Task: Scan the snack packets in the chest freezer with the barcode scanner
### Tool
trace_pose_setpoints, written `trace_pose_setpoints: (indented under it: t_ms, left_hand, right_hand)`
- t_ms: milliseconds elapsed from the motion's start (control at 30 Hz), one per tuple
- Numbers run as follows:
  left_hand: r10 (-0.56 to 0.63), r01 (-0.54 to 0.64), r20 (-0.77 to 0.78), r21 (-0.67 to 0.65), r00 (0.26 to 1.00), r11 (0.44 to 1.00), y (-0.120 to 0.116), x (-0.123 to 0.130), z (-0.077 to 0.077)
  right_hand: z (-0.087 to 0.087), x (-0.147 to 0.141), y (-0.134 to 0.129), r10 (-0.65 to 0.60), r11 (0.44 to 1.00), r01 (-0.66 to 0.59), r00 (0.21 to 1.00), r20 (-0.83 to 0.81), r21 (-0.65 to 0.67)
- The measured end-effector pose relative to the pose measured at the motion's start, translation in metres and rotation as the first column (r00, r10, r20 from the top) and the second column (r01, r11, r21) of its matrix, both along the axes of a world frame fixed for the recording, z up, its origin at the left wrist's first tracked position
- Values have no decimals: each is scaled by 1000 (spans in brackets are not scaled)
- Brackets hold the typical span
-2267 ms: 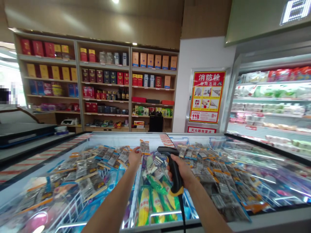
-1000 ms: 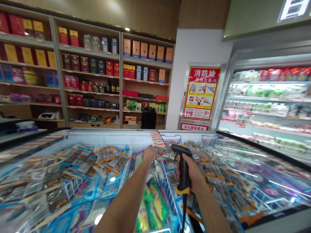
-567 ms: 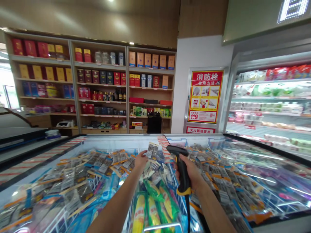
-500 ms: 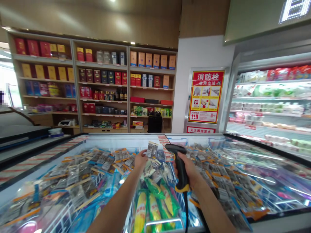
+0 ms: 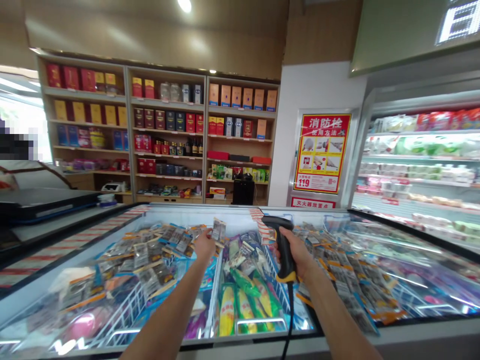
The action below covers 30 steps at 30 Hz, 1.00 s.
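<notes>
One bare left hand (image 5: 205,244) pinches a small clear plastic packet with grey-brown contents (image 5: 218,229) between thumb and fingers, raised upright over the far part of the open freezer. To its side, the bare right hand (image 5: 292,246) is wrapped around the grip of a black and yellow pistol-shaped barcode scanner (image 5: 286,256), whose head sits to the right of the packet, apart from it; I can't tell whether a finger is pressing the trigger. A thin black cable (image 5: 290,312) hangs from the scanner's base down past the near edge. Below and between the forearms, long yellow packs in green and clear plastic (image 5: 247,307) lie side by side in a white wire basket (image 5: 215,295). Under and beside the left arm spreads a loose heap of flat packets with orange and blue edges (image 5: 150,257), and a similar pile of orange-edged packets (image 5: 348,282) covers the area right of the scanner. All of it lies inside a white chest freezer (image 5: 202,213). Beyond that stand wooden shelves of boxes and bottles (image 5: 168,127), a red and yellow framed poster (image 5: 323,152) and a lit refrigerated display case (image 5: 420,160).
</notes>
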<state>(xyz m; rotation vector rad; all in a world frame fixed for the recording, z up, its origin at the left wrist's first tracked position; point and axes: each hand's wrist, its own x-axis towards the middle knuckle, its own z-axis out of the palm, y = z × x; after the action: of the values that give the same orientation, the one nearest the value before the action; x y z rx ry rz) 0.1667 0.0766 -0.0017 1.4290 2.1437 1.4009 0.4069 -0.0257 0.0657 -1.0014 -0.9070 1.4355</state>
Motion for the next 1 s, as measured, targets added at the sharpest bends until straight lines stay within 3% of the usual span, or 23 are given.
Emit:
trace_pose_setpoints:
  t_ms: [167, 300, 400, 500, 567, 633, 733, 867, 1000]
  left_hand:
    - [52, -61, -121, -70, 991, 996, -19, -31, 9]
    - [156, -147, -251, 53, 955, 988, -25, -30, 17]
    - [97, -74, -220, 111, 971, 991, -21, -3, 24]
    - [-129, 139, -185, 42, 974, 989, -19, 50, 23]
    - [-328, 323, -167, -54, 930, 945, -22, 92, 14]
    - [-496, 476, -98, -171, 863, 863, -29, 132, 1]
    - [-582, 549, -46, -279, 812, 788, -42, 176, -16]
    - [-538, 517, -6, -268, 843, 813, -45, 191, -23]
    - [-406, 426, 155, -125, 900, 896, -30, 164, -20]
  right_hand:
    - [-4, 21, -5, -69, 998, 69, 998, -2, -10]
    - [-7, 41, -11, -120, 993, 120, 993, 10, 0]
    - [-12, 56, -16, -172, 985, 172, 984, 48, -3]
    - [-21, 70, -19, -229, 973, 229, 971, 67, 1]
    - [-28, 79, -21, -244, 970, 245, 967, 74, -2]
    - [-34, 85, -23, -244, 969, 245, 966, 84, -7]
    - [-39, 91, -25, -253, 966, 256, 962, 100, -17]
    - [-39, 86, -29, -239, 970, 242, 966, 99, -27]
    - [-34, 69, -31, -167, 984, 173, 980, 103, -49]
